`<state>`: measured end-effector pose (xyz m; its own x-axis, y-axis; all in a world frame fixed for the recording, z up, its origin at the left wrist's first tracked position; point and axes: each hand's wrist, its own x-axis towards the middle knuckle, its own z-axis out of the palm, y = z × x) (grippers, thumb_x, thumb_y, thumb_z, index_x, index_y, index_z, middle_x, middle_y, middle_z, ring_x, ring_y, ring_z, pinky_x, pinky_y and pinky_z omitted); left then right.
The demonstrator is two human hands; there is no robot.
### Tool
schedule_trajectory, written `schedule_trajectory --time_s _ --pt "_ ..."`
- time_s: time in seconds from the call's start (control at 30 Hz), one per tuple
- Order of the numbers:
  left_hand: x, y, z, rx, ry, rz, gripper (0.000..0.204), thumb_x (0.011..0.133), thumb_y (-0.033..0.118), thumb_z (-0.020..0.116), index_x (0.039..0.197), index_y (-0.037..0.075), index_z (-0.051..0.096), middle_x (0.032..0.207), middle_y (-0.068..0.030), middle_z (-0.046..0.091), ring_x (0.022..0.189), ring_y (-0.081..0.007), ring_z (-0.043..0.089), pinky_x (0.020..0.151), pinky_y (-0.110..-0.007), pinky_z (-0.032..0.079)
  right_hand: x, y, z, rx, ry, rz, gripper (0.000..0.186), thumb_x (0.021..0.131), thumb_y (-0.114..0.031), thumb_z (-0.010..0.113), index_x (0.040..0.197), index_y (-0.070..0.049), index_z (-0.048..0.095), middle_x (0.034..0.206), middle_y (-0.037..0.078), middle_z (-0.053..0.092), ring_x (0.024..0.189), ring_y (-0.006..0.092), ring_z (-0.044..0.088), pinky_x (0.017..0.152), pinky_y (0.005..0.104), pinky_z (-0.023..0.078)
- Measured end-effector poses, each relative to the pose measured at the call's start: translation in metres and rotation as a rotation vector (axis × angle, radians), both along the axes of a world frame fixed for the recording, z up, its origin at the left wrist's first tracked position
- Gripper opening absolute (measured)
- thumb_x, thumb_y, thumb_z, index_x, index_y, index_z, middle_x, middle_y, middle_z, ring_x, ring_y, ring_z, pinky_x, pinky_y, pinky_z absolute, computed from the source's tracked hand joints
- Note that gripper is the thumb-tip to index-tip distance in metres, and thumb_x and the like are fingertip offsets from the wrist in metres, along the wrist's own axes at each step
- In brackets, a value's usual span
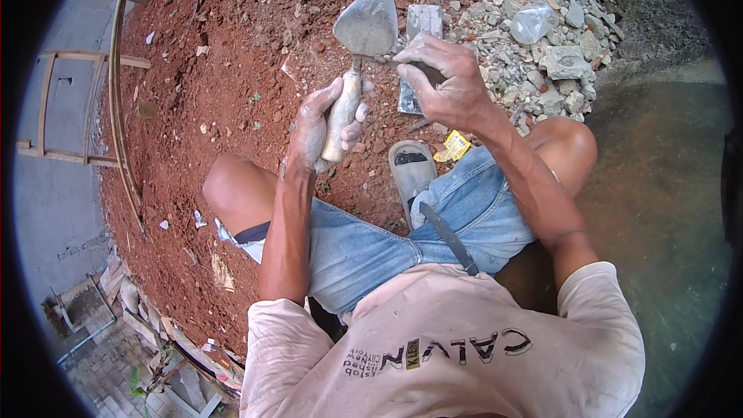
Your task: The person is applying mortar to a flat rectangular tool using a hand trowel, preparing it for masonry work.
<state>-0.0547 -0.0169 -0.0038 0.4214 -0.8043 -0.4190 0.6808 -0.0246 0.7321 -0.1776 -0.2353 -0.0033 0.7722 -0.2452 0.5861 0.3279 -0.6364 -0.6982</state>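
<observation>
My left hand (317,128) is wrapped round the pale, mortar-smeared handle of a pointing trowel (367,23). Its broad grey blade points away from me, over the red soil. Just right of the blade, my right hand (453,81) is closed, thumb against curled fingers. Something dark shows in that grip, but its kind is hidden. Whitish dust coats both hands. Below and beyond the right hand lies a flat grey-and-black piece (410,97), partly covered by the hand. Across my jeans rests a long dark strip (449,240) with a whitish end.
A grey sandal (412,174) and a crumpled yellow packet (453,146) are near my knees. Broken rubble (569,62) with a clear plastic bag (532,23) spreads at far right. Wooden frames (46,108) stand by the grey wall (50,217) on the left, near bent poles (116,70).
</observation>
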Motion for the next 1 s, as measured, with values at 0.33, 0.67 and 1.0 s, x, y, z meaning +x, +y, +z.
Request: schedule_trajectory --time_s 0.33,0.67,1.0 --pt "-0.006 -0.004 -0.002 -0.001 0.046 -0.022 0.053 0.114 0.042 0.044 0.132 -0.005 0.059 0.087 -0.0078 0.063 0.055 -0.0079 0.050 0.042 -0.022 0.041 0.012 0.013 -0.014 -0.086 -0.050 -0.072 0.009 0.088 0.006 0.071 0.096 0.005 0.075 0.087 0.014 0.072 0.074 0.0273 0.072 0.066 0.0362 0.056" --pt "-0.008 -0.008 -0.006 0.055 -0.012 -0.029 0.050 0.115 0.039 0.042 0.132 -0.005 0.058 0.087 -0.0074 0.062 0.057 -0.0094 0.050 0.044 -0.023 0.041 0.011 0.013 -0.012 -0.026 0.019 -0.030 0.007 0.089 0.004 0.070 0.095 0.006 0.074 0.086 0.016 0.071 0.072 0.0298 0.072 0.064 0.0386 0.056" --pt "-0.006 -0.007 -0.002 0.037 -0.007 -0.002 0.048 0.115 0.038 0.042 0.132 -0.004 0.059 0.086 -0.0068 0.062 0.057 -0.0088 0.050 0.044 -0.023 0.041 0.012 0.017 -0.004 -0.024 -0.084 -0.078 0.009 0.089 0.005 0.070 0.096 0.006 0.074 0.084 0.016 0.069 0.069 0.0290 0.070 0.062 0.0394 0.055"
